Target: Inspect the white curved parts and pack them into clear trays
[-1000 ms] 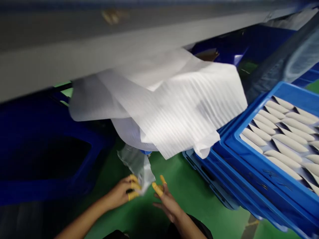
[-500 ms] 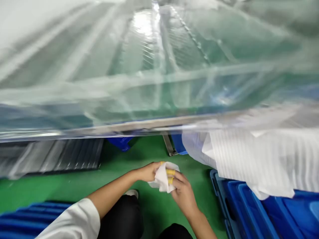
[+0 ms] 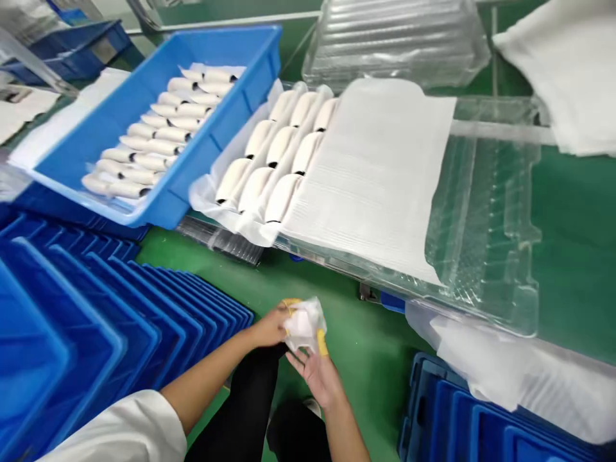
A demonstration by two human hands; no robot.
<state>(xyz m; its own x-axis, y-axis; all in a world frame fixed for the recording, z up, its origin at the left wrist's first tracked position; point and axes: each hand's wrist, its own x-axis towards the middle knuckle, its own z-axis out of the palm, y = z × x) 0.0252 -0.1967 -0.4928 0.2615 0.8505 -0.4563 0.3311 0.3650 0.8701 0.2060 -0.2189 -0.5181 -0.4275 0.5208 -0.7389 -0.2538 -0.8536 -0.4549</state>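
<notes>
A crumpled, thin white cloth (image 3: 304, 321) is held between my hands, low above the green floor. Something smooth and pale shows in its folds, too blurred to name. My left hand (image 3: 270, 327) grips the cloth's left side, with yellow finger covers on its fingertips. On the cloth's right edge, my right hand (image 3: 321, 375) presses a yellow-covered finger, its palm turned up and other fingers beneath. Above, on the table, a clear plastic tray (image 3: 486, 256) bears a white foam sheet (image 3: 370, 173) and rows of curved white pieces (image 3: 282, 146) with dark ends.
A blue bin (image 3: 206, 144) with more white pieces stands at the table's left. Blue bins are stacked on the floor at left (image 3: 120, 333) and right (image 3: 462, 417). White sheets (image 3: 534, 378) hang under the table edge. Clear trays (image 3: 397, 42) lie at the back.
My view has lifted and turned, so the tabletop with its bin and trays shows. The cloth stays between my hands; my right palm has turned upward and its fingers have spread.
</notes>
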